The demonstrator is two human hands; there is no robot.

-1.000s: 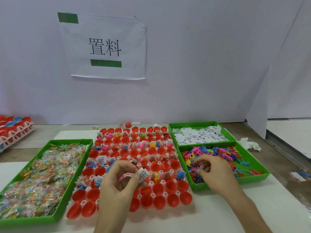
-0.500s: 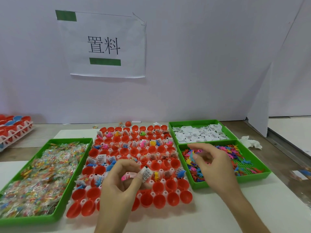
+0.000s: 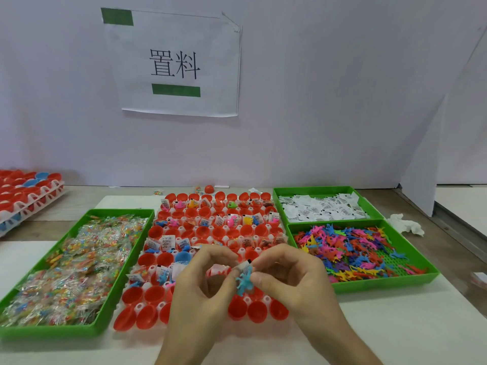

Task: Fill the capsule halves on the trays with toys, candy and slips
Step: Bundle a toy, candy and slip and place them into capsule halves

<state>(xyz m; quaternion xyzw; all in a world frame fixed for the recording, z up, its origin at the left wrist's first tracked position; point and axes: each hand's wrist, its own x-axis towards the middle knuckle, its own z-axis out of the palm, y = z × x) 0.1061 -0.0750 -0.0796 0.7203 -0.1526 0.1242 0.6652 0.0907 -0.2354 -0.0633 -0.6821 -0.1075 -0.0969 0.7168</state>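
Observation:
A white tray of red capsule halves (image 3: pixel 158 296) lies in the middle of the table; the far rows hold toys and slips, the near rows look empty. Both hands meet above its near part. My left hand (image 3: pixel 200 291) pinches a white slip (image 3: pixel 243 266) together with something pink. My right hand (image 3: pixel 292 280) pinches a small blue toy figure (image 3: pixel 243 281) right against the left fingertips. Green bins hold candy packets (image 3: pixel 71 262) on the left, slips (image 3: pixel 321 209) at the far right and coloured toys (image 3: pixel 355 248) at the near right.
A second tray of red and blue capsule halves (image 3: pixel 23 191) sits at the far left. A crumpled white tissue (image 3: pixel 405 223) lies right of the bins. A loose red capsule half (image 3: pixel 209 188) rests by the wall. A paper sign (image 3: pixel 176 64) hangs on the wall.
My right hand left the toy bin with a blue toy and moved left to meet my left hand over the capsule tray. My left hand kept its slip.

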